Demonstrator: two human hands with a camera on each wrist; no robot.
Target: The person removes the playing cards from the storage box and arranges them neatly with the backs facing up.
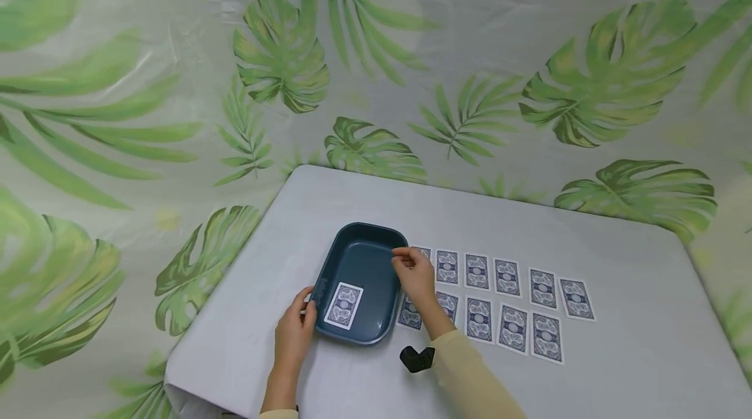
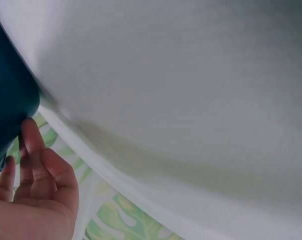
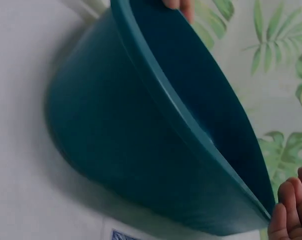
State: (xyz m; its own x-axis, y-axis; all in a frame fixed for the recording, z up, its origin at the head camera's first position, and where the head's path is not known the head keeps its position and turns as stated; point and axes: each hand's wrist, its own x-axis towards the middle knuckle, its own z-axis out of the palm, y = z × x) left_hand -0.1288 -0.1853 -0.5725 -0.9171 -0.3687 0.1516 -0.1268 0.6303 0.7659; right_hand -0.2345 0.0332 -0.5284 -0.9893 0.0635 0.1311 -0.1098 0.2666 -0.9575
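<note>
A dark blue-green plastic tray (image 1: 367, 305) stands on the table with one playing card (image 1: 343, 305) lying back up inside it. My left hand (image 1: 294, 331) holds the tray's left rim; in the left wrist view its fingers (image 2: 33, 172) touch the tray's outer wall (image 2: 8, 85). Over the right rim hovers my right hand (image 1: 416, 277), fingers loosely bent and thumb near the fingertips. No card shows in it. Right-hand fingers (image 3: 288, 205) appear beside the rim in the right wrist view, partly cut off by the frame.
Right of the tray, several face-down cards (image 1: 476, 271) with blue patterned backs lie in two rows; the right hand and forearm partly cover the nearest. A white cloth (image 1: 634, 262) covers the table. Behind it hangs a leaf-patterned sheet (image 1: 470, 47).
</note>
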